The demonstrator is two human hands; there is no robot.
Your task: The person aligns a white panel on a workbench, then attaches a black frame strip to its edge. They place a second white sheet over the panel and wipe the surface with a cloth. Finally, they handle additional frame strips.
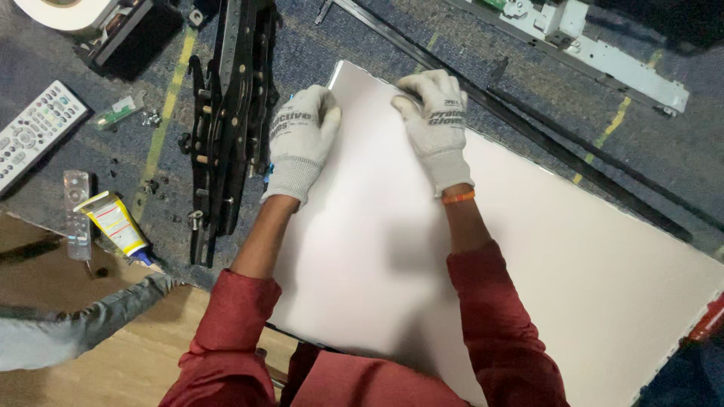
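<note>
Large white rectangular sheet panel [528, 256] is lying flat on the blue-grey carpeted desk [664, 143], spanning from the person's lap to the far right. Judged thin, wide, smooth-faced: likely flexing and slipping under gloves, best taken at its edges or corners with both hands well apart. Black metal bracket frame [226, 113] is lying just left of it; a long black strip [573, 162] is running along its far edge. Left hand [302, 132], in a white knit glove, is pressing flat and open near the top-left edge. Right hand [435, 120], also gloved, is curling its fingers at the top corner, seemingly pinching the edge. Grey remote control [34, 132] and yellow glue tube [117, 224] are lying far left.
</note>
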